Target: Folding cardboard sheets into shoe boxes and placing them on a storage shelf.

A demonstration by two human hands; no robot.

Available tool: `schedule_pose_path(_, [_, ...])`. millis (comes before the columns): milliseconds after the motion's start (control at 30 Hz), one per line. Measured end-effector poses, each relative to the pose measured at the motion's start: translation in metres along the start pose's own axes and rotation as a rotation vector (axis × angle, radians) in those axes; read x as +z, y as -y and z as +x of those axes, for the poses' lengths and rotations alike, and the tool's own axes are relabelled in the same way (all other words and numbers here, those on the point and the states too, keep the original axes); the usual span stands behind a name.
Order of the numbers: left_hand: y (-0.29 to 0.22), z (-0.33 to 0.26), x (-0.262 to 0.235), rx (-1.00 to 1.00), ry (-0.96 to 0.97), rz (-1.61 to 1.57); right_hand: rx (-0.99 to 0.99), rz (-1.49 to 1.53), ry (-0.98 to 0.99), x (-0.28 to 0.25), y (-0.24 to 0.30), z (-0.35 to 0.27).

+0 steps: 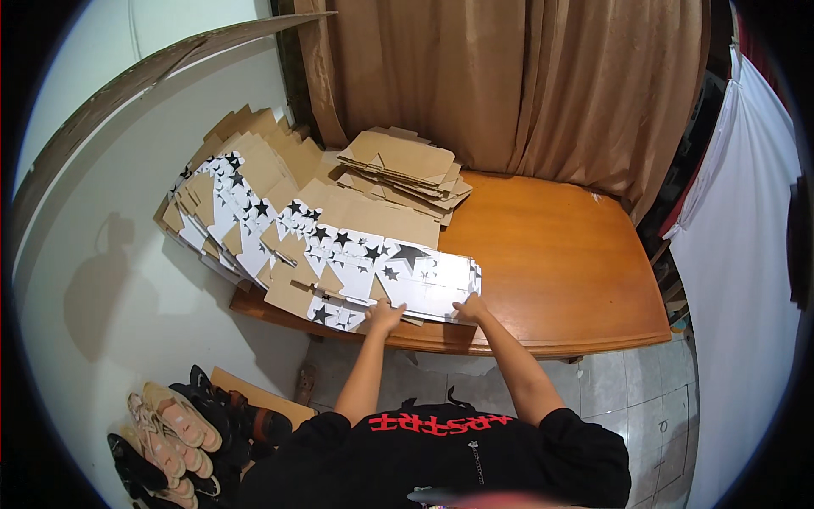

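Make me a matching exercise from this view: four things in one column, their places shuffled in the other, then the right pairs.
Things
1. Left hand
2. Right hand
3. Brown curtain
4. Footwear

Places
A. Lower left of the picture, near the white wall
B. At the near right corner of the star-printed white cardboard
C. Hanging beyond the far side of the orange-brown table
D. At the near edge of the star-printed white cardboard, further left than the other hand

Right pairs: 1-D, 2-B, 3-C, 4-A
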State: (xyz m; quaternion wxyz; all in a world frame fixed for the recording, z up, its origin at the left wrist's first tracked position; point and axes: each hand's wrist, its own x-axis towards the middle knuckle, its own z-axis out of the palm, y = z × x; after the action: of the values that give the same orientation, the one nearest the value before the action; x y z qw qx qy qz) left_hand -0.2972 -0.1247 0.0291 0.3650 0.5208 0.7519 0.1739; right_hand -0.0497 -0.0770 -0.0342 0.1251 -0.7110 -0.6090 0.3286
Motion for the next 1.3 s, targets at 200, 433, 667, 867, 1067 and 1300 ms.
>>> schedule_pose_path(200, [-0.019, -0.008, 0.052, 0.388, 0.051, 0.338, 0.339, 0.103, -0.155, 0.009, 0.034, 0.001])
schedule_pose_path(433, [-0.022, 0.006, 0.088, 0.492, 0.038, 0.508, 0.575, 0.225, -0.372, 0.008, 0.061, -0.011])
schedule_pose_path(667, [-0.039, 0.019, 0.096, 0.543, -0.066, 0.517, 0.462, 0.332, -0.250, -0.006, 0.035, -0.002])
schedule_pose_path(867, [-0.076, 0.004, 0.076, 0.632, -0.190, 0.483, 0.117, 0.836, -0.098, -0.003, -0.018, 0.026])
schedule_pose_path(1067, [-0.099, -0.014, 0.045, 0.713, -0.378, 0.442, -0.147, 1.120, -0.025, -0.096, -0.012, 0.011])
schedule_pose_path(1300, [-0.205, -0.026, 0.022, 0.923, -0.680, 0.216, -0.468, 1.548, 0.383, -0.180, -0.010, -0.003])
